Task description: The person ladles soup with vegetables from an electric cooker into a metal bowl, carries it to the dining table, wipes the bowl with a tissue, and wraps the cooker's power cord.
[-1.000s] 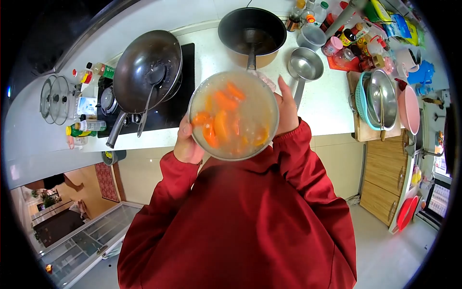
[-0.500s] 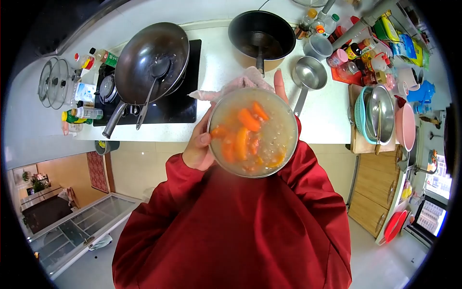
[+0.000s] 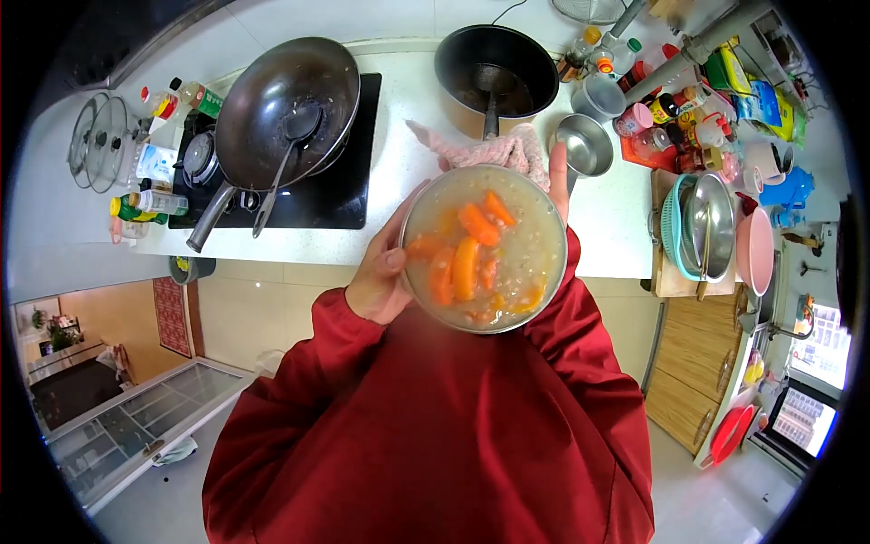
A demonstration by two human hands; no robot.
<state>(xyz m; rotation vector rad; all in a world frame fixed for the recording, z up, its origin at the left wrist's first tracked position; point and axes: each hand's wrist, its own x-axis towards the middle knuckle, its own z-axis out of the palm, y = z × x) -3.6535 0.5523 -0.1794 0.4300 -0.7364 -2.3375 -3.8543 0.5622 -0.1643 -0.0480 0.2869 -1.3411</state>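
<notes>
Now a round bowl [image 3: 530, 227] sits before the person's chest, its cloudy broth dotted with orange chunks [image 3: 465, 268]. Left of the bowl and beyond it, a dark wok [image 3: 254, 113] has a ladle [image 3: 301, 122] lying inside. Farther beyond the bowl is a black pot [image 3: 453, 68], too dark within to read; a steel saucepan [image 3: 584, 145] is beyond the bowl's right side. Well to its right, a teal basket [image 3: 671, 227] carries a steel basin [image 3: 720, 227]. The left hand [image 3: 382, 276] clasps the bowl's left side, thumb on the outer wall. The right hand [image 3: 559, 186] shows one digit raised past the bowl's right rim; its grip is hidden, so I cannot tell. Both arms bend inward.
</notes>
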